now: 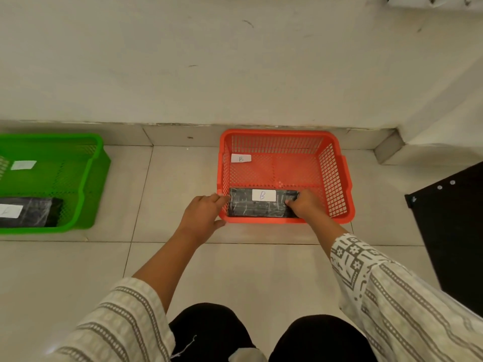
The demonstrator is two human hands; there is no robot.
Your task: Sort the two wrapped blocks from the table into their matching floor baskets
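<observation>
Both hands clasp the black wrapped block (257, 207) (its label reads B) at the orange basket's (339, 178) 6 o'clock edge: left hand (202, 215) at its 9 o'clock end, right hand (304, 205) at 3 o'clock. Another wrapped block (28, 212) lies in the green basket (88, 178) on the floor.

The pale tiled floor (183, 259) carries two mesh baskets, well apart, both near the wall: a green basket (86, 194) at the left and an orange basket (337, 178) (labelled B inside) toward the middle.
</observation>
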